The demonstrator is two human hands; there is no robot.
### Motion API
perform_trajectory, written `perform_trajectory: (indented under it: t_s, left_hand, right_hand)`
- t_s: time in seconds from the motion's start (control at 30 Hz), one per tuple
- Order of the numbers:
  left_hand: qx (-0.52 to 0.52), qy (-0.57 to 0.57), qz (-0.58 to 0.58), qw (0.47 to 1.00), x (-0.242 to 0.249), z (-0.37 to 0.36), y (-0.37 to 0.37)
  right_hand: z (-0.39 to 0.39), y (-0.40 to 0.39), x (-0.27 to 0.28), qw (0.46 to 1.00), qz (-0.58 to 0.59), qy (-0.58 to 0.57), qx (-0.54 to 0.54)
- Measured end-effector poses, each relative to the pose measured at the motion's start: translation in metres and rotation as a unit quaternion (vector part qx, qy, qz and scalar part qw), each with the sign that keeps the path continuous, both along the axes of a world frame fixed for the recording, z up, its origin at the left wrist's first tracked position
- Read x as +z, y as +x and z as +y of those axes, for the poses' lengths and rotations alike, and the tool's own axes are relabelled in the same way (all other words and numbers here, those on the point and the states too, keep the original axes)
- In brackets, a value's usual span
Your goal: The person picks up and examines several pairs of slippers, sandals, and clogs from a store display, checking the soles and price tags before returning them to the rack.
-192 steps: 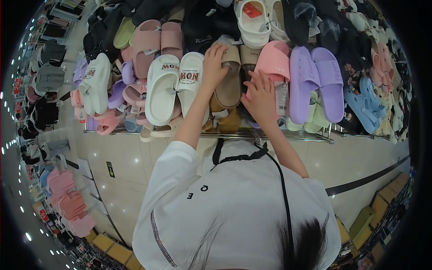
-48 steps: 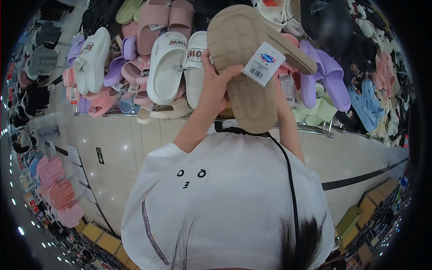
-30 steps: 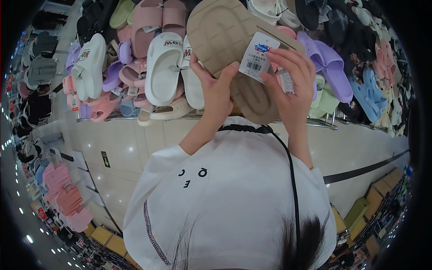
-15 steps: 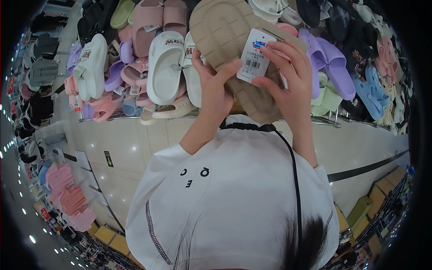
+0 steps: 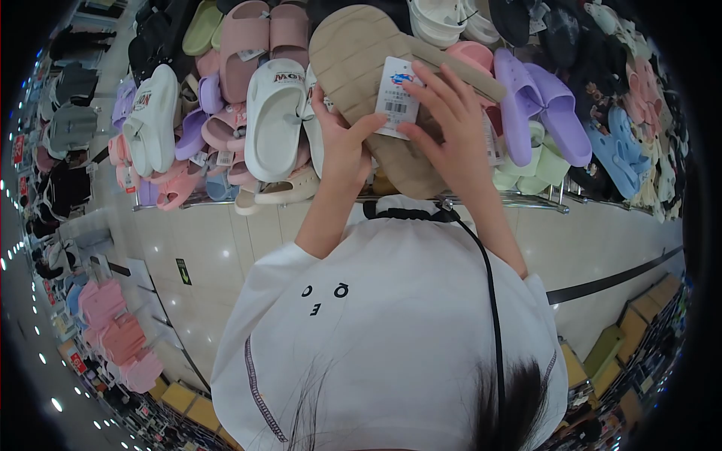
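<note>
A tan slipper (image 5: 350, 49), its grooved sole turned up, is held over the shoe display. My left hand (image 5: 342, 146) is closed round its left edge, with the thumb reaching to a white price tag (image 5: 396, 104). The tag bears a blue and red logo and a barcode, and lies against the sole. My right hand (image 5: 455, 131) grips the tag's right side, thumb low and fingers higher up. Part of a second tan piece sticks out behind the right fingers. White slippers (image 5: 276, 128) lie left of my hands, purple slippers (image 5: 553, 113) to the right.
Pink slippers (image 5: 244, 45), blue clogs (image 5: 620, 154) and many others crowd the display. A metal rail (image 5: 526, 201) runs along its near edge. Below lies a tiled floor (image 5: 218, 233). A black cord (image 5: 489, 278) hangs down my white shirt.
The slipper, tag and both hands have shifted slightly left. The tag has turned more upright, and the right hand has moved left with it.
</note>
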State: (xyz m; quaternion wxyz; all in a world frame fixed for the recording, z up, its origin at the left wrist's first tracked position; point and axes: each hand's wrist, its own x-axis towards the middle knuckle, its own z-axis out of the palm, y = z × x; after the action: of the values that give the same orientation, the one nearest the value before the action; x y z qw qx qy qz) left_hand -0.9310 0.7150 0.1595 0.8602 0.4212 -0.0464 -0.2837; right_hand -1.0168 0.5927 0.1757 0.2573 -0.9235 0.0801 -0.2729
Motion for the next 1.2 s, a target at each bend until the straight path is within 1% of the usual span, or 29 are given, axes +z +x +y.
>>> perform_trajectory:
  t_s: [0.03, 0.1, 0.23, 0.3, 0.33, 0.37, 0.43, 0.47, 0.5, 0.53, 0.57, 0.6, 0.63, 0.67, 0.7, 0.73, 0.77, 0.8, 0.83, 0.87, 0.9, 0.93, 1.0, 1.13, 1.2]
  left_hand:
    - [0.012, 0.002, 0.009, 1.000, -0.003, 0.001, 0.001]
    - [0.022, 0.002, 0.015, 1.000, -0.011, 0.004, 0.005]
    - [0.034, -0.012, 0.050, 0.998, -0.024, 0.013, 0.013]
    - [0.040, -0.018, 0.067, 0.997, -0.031, 0.017, 0.017]
    - [0.045, -0.008, 0.060, 0.997, -0.037, 0.019, 0.020]
    - [0.050, 0.003, 0.054, 0.997, -0.039, 0.021, 0.021]
    - [0.054, 0.016, 0.047, 0.997, -0.039, 0.024, 0.024]
    - [0.057, 0.030, 0.039, 0.997, -0.039, 0.026, 0.025]
    - [0.058, 0.029, 0.040, 0.997, -0.038, 0.027, 0.026]
    - [0.054, 0.018, 0.043, 0.997, -0.036, 0.029, 0.028]
    - [0.050, 0.008, 0.046, 0.998, -0.035, 0.032, 0.030]
    - [0.053, 0.008, 0.045, 0.998, -0.036, 0.037, 0.034]
    - [0.036, -0.032, 0.096, 0.994, -0.037, 0.043, 0.039]
    - [0.019, -0.073, 0.146, 0.986, -0.037, 0.047, 0.042]
    - [0.021, -0.074, 0.146, 0.986, -0.036, 0.051, 0.044]
    - [-0.002, -0.124, 0.168, 0.978, -0.031, 0.054, 0.045]
    - [-0.025, -0.174, 0.190, 0.966, -0.028, 0.056, 0.045]
    - [-0.031, -0.204, 0.193, 0.959, -0.029, 0.058, 0.046]
    - [-0.030, -0.204, 0.194, 0.959, -0.025, 0.059, 0.047]
    - [-0.056, -0.240, 0.200, 0.948, -0.021, 0.061, 0.048]
    - [-0.082, -0.276, 0.205, 0.936, -0.017, 0.061, 0.048]
    - [-0.082, -0.275, 0.205, 0.936, -0.015, 0.060, 0.048]
    - [-0.097, -0.305, 0.200, 0.926, -0.011, 0.058, 0.048]
    - [-0.120, -0.321, 0.220, 0.913, -0.015, 0.060, 0.054]
    - [-0.094, -0.267, 0.247, 0.927, -0.015, 0.062, 0.053]
  right_hand:
    - [0.000, 0.000, -0.004, 1.000, -0.001, -0.001, -0.002]
    - [-0.002, 0.004, -0.012, 0.998, -0.009, 0.043, 0.052]
    - [-0.029, 0.004, -0.020, 0.996, -0.050, 0.062, 0.043]
    - [-0.049, 0.000, -0.027, 0.998, -0.035, 0.039, -0.046]
    - [-0.060, -0.001, -0.035, 0.998, 0.003, -0.003, -0.068]
    - [-0.068, -0.001, -0.041, 0.998, 0.003, -0.003, -0.066]
    - [-0.079, -0.001, -0.048, 0.995, 0.068, 0.023, -0.069]
    - [-0.080, 0.001, -0.050, 0.995, 0.068, 0.022, -0.069]
    - [-0.081, 0.003, -0.051, 0.987, 0.069, 0.134, -0.055]
    - [-0.081, 0.004, -0.051, 0.966, 0.069, 0.245, -0.040]
    - [-0.082, 0.005, -0.051, 0.966, 0.070, 0.245, -0.038]
    - [-0.082, 0.004, -0.051, 0.967, 0.071, 0.236, -0.063]
    - [-0.081, 0.004, -0.050, 0.967, 0.072, 0.226, -0.089]
    - [-0.079, 0.004, -0.048, 0.968, 0.072, 0.225, -0.087]
    - [-0.074, 0.002, -0.045, 0.958, 0.059, 0.263, -0.101]
    - [-0.070, 0.001, -0.043, 0.946, 0.046, 0.300, -0.116]
    - [-0.066, 0.000, -0.042, 0.946, 0.047, 0.299, -0.115]
    - [-0.062, 0.000, -0.042, 0.936, 0.021, 0.329, -0.120]
    - [-0.059, -0.001, -0.043, 0.925, -0.005, 0.359, -0.125]
    - [-0.058, -0.003, -0.047, 0.925, -0.004, 0.359, -0.125]
    - [-0.057, -0.004, -0.051, 0.905, -0.022, 0.405, -0.128]
    - [-0.056, -0.005, -0.054, 0.883, -0.039, 0.448, -0.131]
    - [-0.052, -0.008, -0.054, 0.876, -0.049, 0.461, -0.132]
    - [-0.041, -0.013, -0.046, 0.862, -0.055, 0.488, -0.130]
    - [-0.043, -0.016, -0.052, 0.866, -0.068, 0.483, -0.116]
